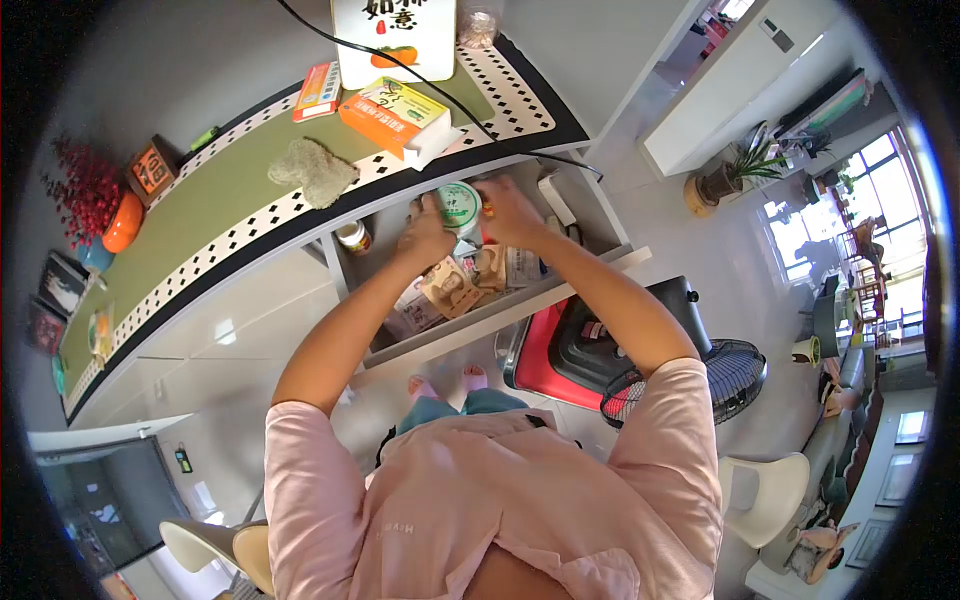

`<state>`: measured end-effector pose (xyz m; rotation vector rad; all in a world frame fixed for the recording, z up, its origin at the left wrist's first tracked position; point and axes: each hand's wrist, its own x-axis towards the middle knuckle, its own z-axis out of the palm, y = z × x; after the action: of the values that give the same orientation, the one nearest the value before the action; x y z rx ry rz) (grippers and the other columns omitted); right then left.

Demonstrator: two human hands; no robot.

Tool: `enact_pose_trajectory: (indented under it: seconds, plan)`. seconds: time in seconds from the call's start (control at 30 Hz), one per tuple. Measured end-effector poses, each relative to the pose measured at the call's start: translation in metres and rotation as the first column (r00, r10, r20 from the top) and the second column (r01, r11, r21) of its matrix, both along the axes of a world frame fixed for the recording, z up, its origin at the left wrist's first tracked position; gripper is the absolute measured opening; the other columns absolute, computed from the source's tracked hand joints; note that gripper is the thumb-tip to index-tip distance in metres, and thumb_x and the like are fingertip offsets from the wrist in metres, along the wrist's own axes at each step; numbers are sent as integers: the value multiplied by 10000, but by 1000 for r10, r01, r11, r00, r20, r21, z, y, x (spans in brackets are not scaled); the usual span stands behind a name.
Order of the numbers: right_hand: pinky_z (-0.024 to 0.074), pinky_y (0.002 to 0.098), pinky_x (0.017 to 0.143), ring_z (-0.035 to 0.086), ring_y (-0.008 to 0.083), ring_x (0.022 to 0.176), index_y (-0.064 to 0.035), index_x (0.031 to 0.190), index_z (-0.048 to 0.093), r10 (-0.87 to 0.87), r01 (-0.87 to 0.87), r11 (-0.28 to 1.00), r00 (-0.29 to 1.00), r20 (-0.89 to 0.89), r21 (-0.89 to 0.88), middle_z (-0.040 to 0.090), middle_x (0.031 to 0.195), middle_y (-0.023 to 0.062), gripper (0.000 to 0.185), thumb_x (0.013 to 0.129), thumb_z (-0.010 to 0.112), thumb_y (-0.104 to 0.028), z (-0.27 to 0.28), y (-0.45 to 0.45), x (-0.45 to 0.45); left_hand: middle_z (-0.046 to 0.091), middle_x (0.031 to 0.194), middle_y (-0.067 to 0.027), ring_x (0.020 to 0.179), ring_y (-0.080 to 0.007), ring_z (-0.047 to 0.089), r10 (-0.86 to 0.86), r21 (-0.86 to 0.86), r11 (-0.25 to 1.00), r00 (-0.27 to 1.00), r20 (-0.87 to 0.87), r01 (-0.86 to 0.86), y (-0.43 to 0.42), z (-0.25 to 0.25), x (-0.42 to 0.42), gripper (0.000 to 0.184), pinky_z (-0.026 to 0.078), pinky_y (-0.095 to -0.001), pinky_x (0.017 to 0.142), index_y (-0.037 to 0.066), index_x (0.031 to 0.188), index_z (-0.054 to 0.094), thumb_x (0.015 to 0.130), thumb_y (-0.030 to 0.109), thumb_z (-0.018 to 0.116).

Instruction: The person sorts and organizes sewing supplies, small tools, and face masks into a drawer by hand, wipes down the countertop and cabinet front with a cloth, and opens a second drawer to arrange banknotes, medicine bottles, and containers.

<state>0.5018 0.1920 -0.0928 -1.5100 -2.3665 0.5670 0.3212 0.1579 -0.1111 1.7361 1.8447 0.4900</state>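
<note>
A round tub (460, 206) with a green and white lid is at the back of the pulled-out drawer (440, 338), between my two hands. My left hand (427, 232) has its fingers bent against the tub's left side. On the other side, my right hand (512, 216) is closed, with a small red and yellow bit showing by its fingers; what it grips is mostly hidden. Below them in the drawer lie a packet with a portrait (450, 288) and several other packets. A small bottle (354, 237) stands at the drawer's left, and a white box (557, 198) at its right.
On the counter above are an orange and yellow carton (398, 118), a fuzzy grey cloth (312, 172) and an orange vase (123, 222). A black cable (440, 92) runs across the counter's edge. A fan (735, 382) and a red and black case (570, 350) stand beside the drawer.
</note>
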Motion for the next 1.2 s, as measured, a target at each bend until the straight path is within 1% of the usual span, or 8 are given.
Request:
enact_pose_trajectory:
  seconds: [0.1, 0.17, 0.23, 0.3, 0.4, 0.5, 0.6, 1.2]
  plan:
    - [422, 448, 960, 475, 402, 1147, -5, 1198, 534, -319, 312, 948, 927, 200, 65, 531, 1189, 247, 412, 807, 535, -134, 3, 10, 34, 291, 1399, -275, 1265, -463, 356, -41, 12, 999, 998, -48, 41, -8, 20, 2, 926, 390, -485, 1009, 97, 1420, 205, 693, 273, 752]
    - [434, 434, 946, 509, 375, 1115, 7, 1070, 587, -72, -26, 988, 797, 600, 152, 586, 1089, 227, 299, 815, 513, -130, -39, 25, 65, 288, 1402, -274, 1274, -460, 345, -53, 16, 998, 997, -54, 54, -7, 22, 5, 977, 388, -485, 1010, 112, 1422, 211, 658, 304, 788]
    - [447, 424, 924, 544, 359, 1072, 13, 965, 620, 92, -153, 988, 740, 666, 33, 621, 1021, 212, 237, 821, 502, -134, -36, 19, 62, 288, 1404, -276, 1280, -455, 339, -50, 27, 998, 998, -45, 51, 0, 18, 7, 1013, 385, -490, 1010, 120, 1424, 218, 631, 331, 812]
    - [462, 416, 895, 580, 353, 1015, 12, 882, 632, 167, -93, 977, 894, 415, -193, 638, 985, 202, 215, 825, 501, -147, -19, -1, 43, 299, 1398, -282, 1257, -463, 364, -23, 87, 996, 998, -54, 28, 3, 13, 12, 986, 396, -491, 997, 92, 1405, 241, 637, 334, 811]
    - [475, 428, 851, 605, 348, 966, -4, 915, 638, 481, -384, 804, 869, 117, -454, 646, 967, 198, 240, 833, 500, -182, 5, -7, 32, 375, 1345, -292, 1206, -459, 421, 72, 119, 990, 997, 26, -75, 12, 9, 25, 855, 409, -481, 981, 42, 1350, 307, 677, 281, 776]
    - [474, 445, 832, 599, 352, 976, -23, 981, 624, 9, 42, 960, 984, 179, -278, 640, 969, 216, 243, 838, 508, -182, 31, -9, 31, 482, 1251, -274, 1155, -436, 468, 35, 163, 985, 989, 145, -59, 24, 6, 28, 691, 405, -444, 983, 2, 1293, 370, 717, 166, 714]
    - [469, 456, 836, 593, 364, 978, -31, 1062, 597, -102, 133, 985, 964, 245, -113, 638, 975, 220, 285, 822, 523, -166, 2, 7, 47, 538, 1209, -255, 1144, -409, 498, -65, 193, 981, 974, 219, 22, 37, -13, 33, 590, 394, -415, 994, -5, 1279, 401, 739, 71, 624]
    - [438, 450, 917, 571, 358, 1057, -26, 1076, 582, -78, 91, 989, 991, 110, -118, 619, 1086, 215, 311, 786, 527, -125, -3, 6, 65, 497, 1338, -177, 1231, -287, 482, -223, 48, 974, 907, 356, 220, 69, -53, 82, 623, 382, -335, 1017, 53, 1371, 403, 771, -25, 550]
